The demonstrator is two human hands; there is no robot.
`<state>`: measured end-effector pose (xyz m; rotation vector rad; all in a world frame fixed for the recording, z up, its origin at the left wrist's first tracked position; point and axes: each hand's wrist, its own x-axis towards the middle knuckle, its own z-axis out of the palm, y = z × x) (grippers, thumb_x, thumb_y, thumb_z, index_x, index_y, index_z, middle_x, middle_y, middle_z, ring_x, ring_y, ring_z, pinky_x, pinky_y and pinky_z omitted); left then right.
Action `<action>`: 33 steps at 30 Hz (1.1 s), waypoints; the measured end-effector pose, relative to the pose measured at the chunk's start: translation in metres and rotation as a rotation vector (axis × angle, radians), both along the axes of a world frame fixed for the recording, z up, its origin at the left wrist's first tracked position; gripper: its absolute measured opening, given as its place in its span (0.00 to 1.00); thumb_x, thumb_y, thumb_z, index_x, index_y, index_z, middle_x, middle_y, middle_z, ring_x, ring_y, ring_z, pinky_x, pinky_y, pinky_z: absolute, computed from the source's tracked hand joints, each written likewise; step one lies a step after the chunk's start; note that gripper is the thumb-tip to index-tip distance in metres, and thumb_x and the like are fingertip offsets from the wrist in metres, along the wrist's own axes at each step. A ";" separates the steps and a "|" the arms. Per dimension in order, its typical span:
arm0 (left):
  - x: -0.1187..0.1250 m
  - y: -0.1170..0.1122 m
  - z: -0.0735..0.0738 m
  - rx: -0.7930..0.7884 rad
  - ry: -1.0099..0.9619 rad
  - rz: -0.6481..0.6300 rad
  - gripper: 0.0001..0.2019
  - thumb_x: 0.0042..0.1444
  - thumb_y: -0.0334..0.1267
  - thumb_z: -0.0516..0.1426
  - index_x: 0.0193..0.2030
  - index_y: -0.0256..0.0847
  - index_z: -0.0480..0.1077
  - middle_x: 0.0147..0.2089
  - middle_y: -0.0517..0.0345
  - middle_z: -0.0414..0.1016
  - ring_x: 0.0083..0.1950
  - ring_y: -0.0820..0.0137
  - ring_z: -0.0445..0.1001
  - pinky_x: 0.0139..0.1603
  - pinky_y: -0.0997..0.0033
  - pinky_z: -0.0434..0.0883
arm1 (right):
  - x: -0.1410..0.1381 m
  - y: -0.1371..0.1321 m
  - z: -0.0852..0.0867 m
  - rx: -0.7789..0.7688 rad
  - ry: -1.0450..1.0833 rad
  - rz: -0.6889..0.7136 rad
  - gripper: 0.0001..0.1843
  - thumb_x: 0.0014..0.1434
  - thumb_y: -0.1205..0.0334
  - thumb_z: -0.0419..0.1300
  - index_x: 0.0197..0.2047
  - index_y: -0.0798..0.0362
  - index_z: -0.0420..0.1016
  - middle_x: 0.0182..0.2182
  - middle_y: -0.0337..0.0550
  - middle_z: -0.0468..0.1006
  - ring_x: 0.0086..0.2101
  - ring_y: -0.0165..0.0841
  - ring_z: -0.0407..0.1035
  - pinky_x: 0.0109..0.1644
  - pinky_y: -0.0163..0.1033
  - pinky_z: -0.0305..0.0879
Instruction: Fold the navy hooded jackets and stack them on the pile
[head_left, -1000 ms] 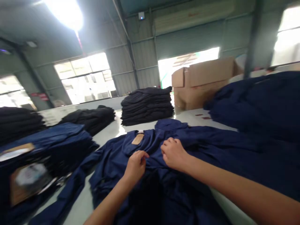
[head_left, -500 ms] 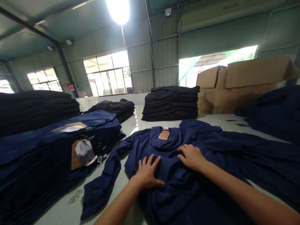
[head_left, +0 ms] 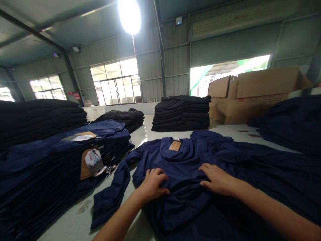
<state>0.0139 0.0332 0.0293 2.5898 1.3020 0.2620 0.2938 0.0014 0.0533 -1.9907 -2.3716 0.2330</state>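
Resting palm-down on navy top [head_left: 182, 174]: L hand [head_left: 152, 185]; R hand [head_left: 217, 179]; both angled inward

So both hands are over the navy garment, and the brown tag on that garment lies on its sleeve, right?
Not quite: the head view shows the brown tag at the garment's neckline, not on its sleeve. The left hand and right hand are indeed over the navy garment.

On the counter [head_left: 71, 222] I see a shirt [head_left: 182, 169] toward the near edge, right of a garment pile [head_left: 50, 170]. Behind it, a folded stack [head_left: 182, 114] sits left of a carton [head_left: 263, 83].
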 end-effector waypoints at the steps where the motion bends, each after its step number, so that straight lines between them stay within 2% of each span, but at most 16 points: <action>1: -0.001 -0.007 0.004 0.020 -0.032 -0.044 0.22 0.46 0.56 0.60 0.46 0.49 0.71 0.52 0.55 0.67 0.55 0.59 0.64 0.57 0.56 0.59 | 0.002 -0.008 0.004 0.020 -0.023 0.011 0.26 0.51 0.56 0.56 0.52 0.56 0.67 0.53 0.56 0.65 0.52 0.49 0.60 0.54 0.50 0.57; 3: -0.001 -0.018 0.009 -0.013 -0.034 -0.140 0.22 0.42 0.59 0.61 0.39 0.46 0.72 0.43 0.58 0.71 0.46 0.64 0.69 0.46 0.69 0.65 | 0.007 -0.020 0.006 -0.005 -0.086 -0.003 0.22 0.48 0.61 0.58 0.47 0.57 0.69 0.49 0.55 0.67 0.49 0.47 0.63 0.51 0.47 0.59; 5: -0.002 -0.024 0.009 -0.067 0.027 -0.180 0.24 0.37 0.58 0.64 0.38 0.46 0.72 0.39 0.59 0.71 0.40 0.66 0.70 0.38 0.74 0.66 | 0.012 -0.026 0.002 -0.027 -0.133 -0.037 0.24 0.45 0.66 0.59 0.48 0.56 0.69 0.49 0.55 0.67 0.49 0.47 0.63 0.51 0.46 0.59; 8: -0.008 -0.023 0.005 -0.110 0.091 -0.128 0.23 0.35 0.48 0.67 0.41 0.46 0.72 0.37 0.60 0.72 0.36 0.67 0.70 0.33 0.76 0.64 | 0.019 -0.027 -0.007 -0.033 -0.149 -0.090 0.27 0.44 0.74 0.55 0.50 0.54 0.67 0.46 0.53 0.69 0.47 0.44 0.66 0.48 0.44 0.59; 10: -0.016 -0.020 0.007 -0.171 0.060 -0.070 0.20 0.38 0.40 0.65 0.42 0.46 0.73 0.35 0.62 0.73 0.34 0.70 0.70 0.31 0.78 0.63 | 0.022 -0.027 -0.005 -0.020 -0.127 -0.088 0.25 0.45 0.77 0.50 0.47 0.52 0.69 0.42 0.51 0.71 0.43 0.41 0.68 0.44 0.42 0.60; 12: -0.026 -0.019 0.016 -0.261 0.011 -0.038 0.15 0.42 0.34 0.62 0.40 0.44 0.74 0.33 0.64 0.74 0.33 0.72 0.70 0.31 0.79 0.64 | 0.023 -0.033 0.007 0.062 -0.116 -0.032 0.22 0.43 0.78 0.48 0.39 0.51 0.71 0.40 0.48 0.72 0.41 0.39 0.68 0.42 0.40 0.60; 15: -0.044 -0.024 0.039 -0.338 0.089 0.069 0.05 0.46 0.36 0.59 0.30 0.41 0.75 0.29 0.63 0.75 0.32 0.71 0.72 0.33 0.77 0.66 | 0.024 -0.051 0.038 0.138 -0.056 0.085 0.19 0.39 0.78 0.50 0.33 0.50 0.72 0.38 0.43 0.73 0.40 0.36 0.67 0.42 0.38 0.59; 16: -0.049 -0.026 0.047 -0.357 0.165 0.135 0.06 0.46 0.39 0.58 0.25 0.40 0.74 0.26 0.61 0.74 0.30 0.70 0.72 0.31 0.76 0.66 | 0.024 -0.057 0.049 0.060 -0.006 0.106 0.17 0.39 0.76 0.52 0.32 0.50 0.72 0.35 0.42 0.74 0.38 0.35 0.67 0.40 0.37 0.59; 19: -0.052 -0.029 0.063 -0.491 0.342 0.305 0.13 0.48 0.44 0.57 0.18 0.39 0.69 0.20 0.58 0.72 0.24 0.68 0.71 0.27 0.72 0.67 | 0.024 -0.066 0.071 -0.357 0.110 0.102 0.10 0.43 0.64 0.59 0.32 0.48 0.76 0.31 0.39 0.77 0.33 0.35 0.69 0.33 0.36 0.60; 21: -0.046 -0.025 0.066 -0.455 0.330 0.304 0.11 0.50 0.42 0.55 0.22 0.40 0.71 0.22 0.57 0.73 0.24 0.68 0.72 0.29 0.71 0.69 | 0.019 -0.058 0.072 -0.412 0.127 0.109 0.10 0.47 0.58 0.58 0.32 0.49 0.78 0.30 0.40 0.78 0.32 0.36 0.70 0.32 0.37 0.61; 24: -0.032 -0.011 0.060 -0.157 0.269 0.247 0.08 0.48 0.38 0.57 0.35 0.43 0.75 0.36 0.54 0.78 0.38 0.62 0.76 0.41 0.66 0.70 | -0.002 -0.029 0.053 -0.171 0.078 0.077 0.15 0.54 0.59 0.51 0.38 0.52 0.77 0.35 0.46 0.79 0.36 0.38 0.71 0.38 0.39 0.64; 27: -0.025 0.006 0.041 -0.039 0.265 0.209 0.24 0.43 0.46 0.62 0.49 0.46 0.71 0.53 0.49 0.71 0.56 0.52 0.66 0.56 0.50 0.61 | -0.033 -0.002 0.019 -0.018 0.021 0.051 0.26 0.56 0.53 0.50 0.56 0.52 0.67 0.54 0.52 0.70 0.52 0.47 0.63 0.53 0.50 0.59; 29: -0.026 0.014 0.023 -0.046 0.274 0.182 0.38 0.39 0.57 0.62 0.59 0.52 0.62 0.65 0.49 0.57 0.64 0.43 0.51 0.59 0.34 0.45 | -0.049 0.011 -0.005 -0.030 -0.009 0.022 0.33 0.56 0.45 0.48 0.64 0.44 0.55 0.64 0.46 0.53 0.60 0.56 0.47 0.58 0.63 0.46; 30: -0.027 0.016 0.014 -0.082 0.274 0.183 0.44 0.37 0.62 0.61 0.63 0.57 0.55 0.69 0.52 0.46 0.67 0.39 0.40 0.57 0.28 0.37 | -0.054 0.015 -0.017 -0.044 -0.018 0.004 0.34 0.56 0.42 0.46 0.65 0.39 0.51 0.66 0.41 0.47 0.62 0.58 0.39 0.59 0.68 0.40; 32: -0.028 0.018 -0.002 -0.211 0.252 0.218 0.50 0.35 0.68 0.57 0.65 0.65 0.42 0.71 0.60 0.29 0.66 0.34 0.25 0.50 0.20 0.30 | -0.055 0.023 -0.038 -0.072 -0.023 -0.049 0.33 0.56 0.37 0.43 0.64 0.31 0.47 0.67 0.33 0.39 0.62 0.61 0.30 0.57 0.73 0.31; 33: -0.028 0.018 -0.009 -0.268 0.234 0.234 0.50 0.35 0.70 0.56 0.65 0.67 0.38 0.71 0.62 0.24 0.64 0.33 0.21 0.47 0.18 0.29 | -0.051 0.026 -0.046 -0.087 -0.018 -0.080 0.33 0.55 0.35 0.41 0.64 0.29 0.46 0.67 0.31 0.38 0.62 0.62 0.28 0.57 0.74 0.29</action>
